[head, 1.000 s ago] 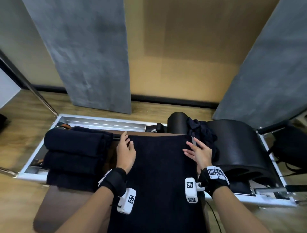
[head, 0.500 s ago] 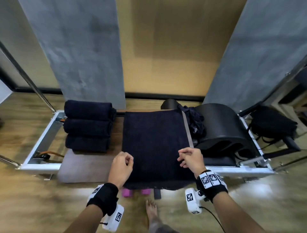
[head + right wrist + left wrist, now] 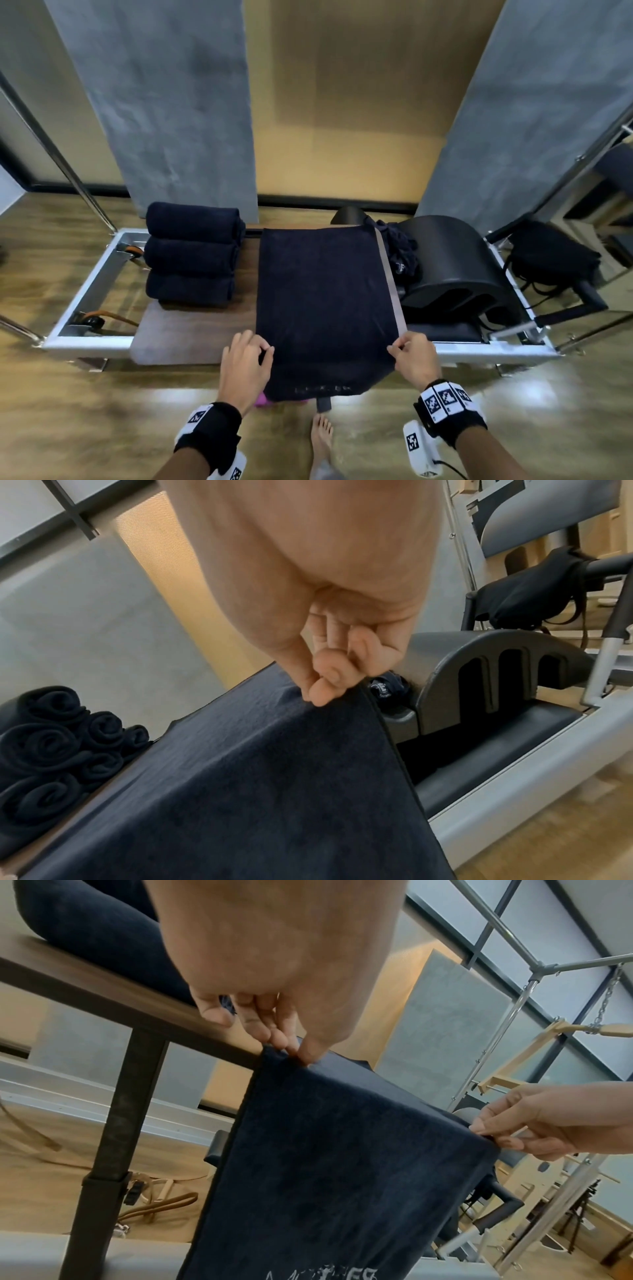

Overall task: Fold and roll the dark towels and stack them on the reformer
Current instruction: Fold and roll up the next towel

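Now the dark towel (image 3: 325, 301) lies flat on the counter (image 3: 178, 339), long axis running away from the person, near end hanging over the edge; left hand (image 3: 245, 368) and right hand (image 3: 416, 359) each pinch a side edge there, having drawn back from its far end

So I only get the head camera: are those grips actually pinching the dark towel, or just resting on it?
Observer: Pinching. From the left wrist, the left grip nips the towel at its edge with its fingertips.
Visitor: And the other one?
Observer: Same. The right grip pinches its edge between thumb and forefinger.
Visitor: Just three rolled towels, then?
Observer: No, the right wrist view shows at least five spiral ends among the rolled towels.
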The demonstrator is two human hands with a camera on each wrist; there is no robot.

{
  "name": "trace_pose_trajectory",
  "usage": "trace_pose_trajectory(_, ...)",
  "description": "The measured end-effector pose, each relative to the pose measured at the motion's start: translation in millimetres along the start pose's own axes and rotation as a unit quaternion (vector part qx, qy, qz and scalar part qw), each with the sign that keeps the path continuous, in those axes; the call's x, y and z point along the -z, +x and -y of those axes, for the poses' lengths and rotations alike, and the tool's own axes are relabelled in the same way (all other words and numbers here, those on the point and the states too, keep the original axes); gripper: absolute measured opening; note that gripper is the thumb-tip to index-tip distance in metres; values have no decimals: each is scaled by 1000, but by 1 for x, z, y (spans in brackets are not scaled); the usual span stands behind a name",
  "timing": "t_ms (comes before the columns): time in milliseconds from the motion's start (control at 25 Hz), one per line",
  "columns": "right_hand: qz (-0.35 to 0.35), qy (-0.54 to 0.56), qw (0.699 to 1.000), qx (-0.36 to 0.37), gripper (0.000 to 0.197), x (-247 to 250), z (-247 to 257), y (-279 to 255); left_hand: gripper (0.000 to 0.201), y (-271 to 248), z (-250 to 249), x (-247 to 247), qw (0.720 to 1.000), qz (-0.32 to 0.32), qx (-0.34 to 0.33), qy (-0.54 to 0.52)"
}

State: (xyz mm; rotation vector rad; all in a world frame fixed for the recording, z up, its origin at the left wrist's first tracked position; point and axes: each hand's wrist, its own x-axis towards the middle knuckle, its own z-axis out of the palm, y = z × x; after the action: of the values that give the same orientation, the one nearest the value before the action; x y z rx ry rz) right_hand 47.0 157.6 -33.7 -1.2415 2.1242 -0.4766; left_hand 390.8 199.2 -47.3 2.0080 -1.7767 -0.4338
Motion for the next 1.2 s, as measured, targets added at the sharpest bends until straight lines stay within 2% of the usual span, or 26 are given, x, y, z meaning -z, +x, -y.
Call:
trace_pose_trajectory(200,17,48,997,53,20,3,32,14,16,27,-25,8,997,-34,1,-68)
trace_pose_trajectory(400,20,156,981,115,16,7,112,60,14,112,-69,21,991,-69,-16,-116)
trace_pose_trajectory(560,54,189,972,127,14,1,174,111,13,186,-94,22,989,-81,2,-121)
trace_pose_trajectory(680,77,202,969,119,12,-8,200,137,13,217,-99,13,986,-72,27,-148)
trace_pose_trajectory(760,90,224,965,103,13,-10,200,143,12,220,-92,7,986,-61,31,-149)
trace_pose_trajectory(800,91,221,966,96,17,-11,193,144,18,216,-86,4,988,-53,31,-142)
trace_pose_trajectory(880,86,198,973,85,20,-12,171,140,28,197,-72,0,990,-51,30,-131)
trace_pose_trajectory(960,86,143,984,63,23,-12,141,131,24,169,-57,-5,992,-58,35,-106)
trace_pose_trajectory(1080,135,36,990,27,35,-11,101,109,36,126,-41,-11,994,-19,97,-55)
trace_pose_trajectory(1160,165,13,986,6,34,-13,85,95,44,107,-36,-12,988,23,146,-37)
trace_pose_trajectory(1200,176,17,984,-2,30,-15,80,89,40,101,-34,-12,986,42,159,-30)
